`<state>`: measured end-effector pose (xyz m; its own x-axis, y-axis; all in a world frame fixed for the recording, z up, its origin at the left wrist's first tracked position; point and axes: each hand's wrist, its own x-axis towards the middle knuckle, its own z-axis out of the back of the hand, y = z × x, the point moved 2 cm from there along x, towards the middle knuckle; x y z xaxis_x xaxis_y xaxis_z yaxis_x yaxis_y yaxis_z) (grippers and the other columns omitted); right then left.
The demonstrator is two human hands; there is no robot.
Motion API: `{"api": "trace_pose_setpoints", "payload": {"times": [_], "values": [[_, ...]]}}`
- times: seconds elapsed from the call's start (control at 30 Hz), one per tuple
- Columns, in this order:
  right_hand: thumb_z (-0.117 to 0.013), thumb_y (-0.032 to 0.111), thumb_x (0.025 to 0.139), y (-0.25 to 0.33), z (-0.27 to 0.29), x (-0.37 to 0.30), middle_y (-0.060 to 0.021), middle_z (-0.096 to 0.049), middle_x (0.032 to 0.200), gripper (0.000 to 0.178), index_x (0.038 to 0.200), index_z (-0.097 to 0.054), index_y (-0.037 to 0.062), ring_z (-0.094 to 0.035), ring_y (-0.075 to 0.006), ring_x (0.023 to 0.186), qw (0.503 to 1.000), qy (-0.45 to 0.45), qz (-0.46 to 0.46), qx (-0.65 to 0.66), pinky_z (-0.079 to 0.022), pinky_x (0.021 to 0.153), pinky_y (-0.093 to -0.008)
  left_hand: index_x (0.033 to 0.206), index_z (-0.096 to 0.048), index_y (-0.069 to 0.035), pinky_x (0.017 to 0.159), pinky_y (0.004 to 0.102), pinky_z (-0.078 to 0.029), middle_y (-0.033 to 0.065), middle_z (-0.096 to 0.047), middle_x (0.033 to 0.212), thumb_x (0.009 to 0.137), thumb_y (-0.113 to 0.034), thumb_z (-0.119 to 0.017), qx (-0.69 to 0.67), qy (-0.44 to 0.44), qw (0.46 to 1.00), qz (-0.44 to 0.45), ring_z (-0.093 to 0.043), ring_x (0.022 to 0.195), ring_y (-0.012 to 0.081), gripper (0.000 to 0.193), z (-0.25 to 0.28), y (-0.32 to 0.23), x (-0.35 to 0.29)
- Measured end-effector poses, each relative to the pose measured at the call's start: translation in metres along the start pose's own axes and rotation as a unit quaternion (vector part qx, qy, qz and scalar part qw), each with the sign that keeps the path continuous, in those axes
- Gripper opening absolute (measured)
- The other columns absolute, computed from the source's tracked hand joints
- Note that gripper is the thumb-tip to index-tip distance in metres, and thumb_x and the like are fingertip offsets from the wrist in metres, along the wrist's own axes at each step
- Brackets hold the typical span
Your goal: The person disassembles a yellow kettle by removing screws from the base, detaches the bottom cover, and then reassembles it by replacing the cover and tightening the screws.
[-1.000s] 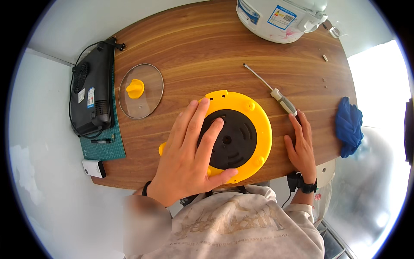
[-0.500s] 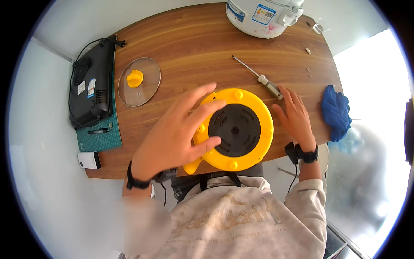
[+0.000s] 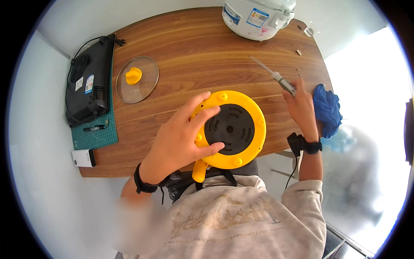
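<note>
While the left hand point(image 3: 174, 136) spreads its fingers and thumb over the left side of the round yellow appliance point(image 3: 241, 129), the right hand point(image 3: 302, 108) has the screwdriver point(image 3: 276, 76) pinched by its handle, blade aimed far left! That appliance sits at the table's point(image 3: 185, 60) near edge, black disc point(image 3: 230, 138) facing up. Just right of the right hand, a blue cloth point(image 3: 326, 110); farther left, a glass lid point(image 3: 145, 84).

Base point(image 3: 252, 105) is yellow, centre point(image 3: 240, 130) black, screwdriver point(image 3: 283, 83) grey-white, cloth point(image 3: 326, 110) blue, table point(image 3: 185, 56) brown wood-grain, mat point(image 3: 107, 137) green grid.
</note>
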<state>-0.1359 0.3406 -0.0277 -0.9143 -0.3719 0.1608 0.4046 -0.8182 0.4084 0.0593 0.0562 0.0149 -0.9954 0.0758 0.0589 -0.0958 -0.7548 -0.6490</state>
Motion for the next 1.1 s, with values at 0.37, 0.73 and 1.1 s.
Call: {"api": "trace_pose_setpoints", "payload": {"times": [0.37, 0.73, 1.1], "values": [[-0.048, 0.041, 0.107, 0.074, -0.015, -0.075, -0.0240, -0.066, 0.119, 0.046, 0.125, -0.036, 0.0008, -0.068, -0.0296, 0.110, 0.843, -0.007, -0.038, 0.536, -0.050, 0.101, -0.0406, 0.116, -0.075, -0.018, 0.099, 0.0404, -0.054, 0.0178, -0.048, 0.151, 0.069, -0.031, -0.089, -0.016, -0.045, 0.997, -0.053, -0.058, 0.127, 0.0360, 0.050, -0.006, 0.003, -0.007], [-0.043, 0.030, 0.110, 0.109, -0.035, -0.061, -0.0210, -0.061, 0.125, 0.039, 0.132, -0.033, -0.0001, -0.060, -0.0269, 0.119, 0.784, -0.030, 0.000, 0.620, -0.045, 0.107, -0.0417, 0.113, -0.078, -0.024, 0.102, 0.0425, -0.051, 0.0195, -0.046, 0.152, 0.065, -0.040, -0.090, -0.017, -0.021, 0.998, -0.062, -0.056, 0.129, 0.0389, 0.052, -0.004, 0.007, -0.003], [-0.047, 0.031, 0.109, 0.110, -0.037, -0.061, -0.0193, -0.062, 0.124, 0.040, 0.131, -0.034, 0.0002, -0.060, -0.0247, 0.119, 0.789, -0.024, -0.017, 0.614, -0.044, 0.106, -0.0395, 0.112, -0.078, -0.026, 0.099, 0.0421, -0.053, 0.0193, -0.047, 0.151, 0.063, -0.031, -0.091, -0.005, -0.025, 0.998, -0.064, -0.056, 0.127, 0.0393, 0.050, -0.004, 0.003, 0.001]]}}
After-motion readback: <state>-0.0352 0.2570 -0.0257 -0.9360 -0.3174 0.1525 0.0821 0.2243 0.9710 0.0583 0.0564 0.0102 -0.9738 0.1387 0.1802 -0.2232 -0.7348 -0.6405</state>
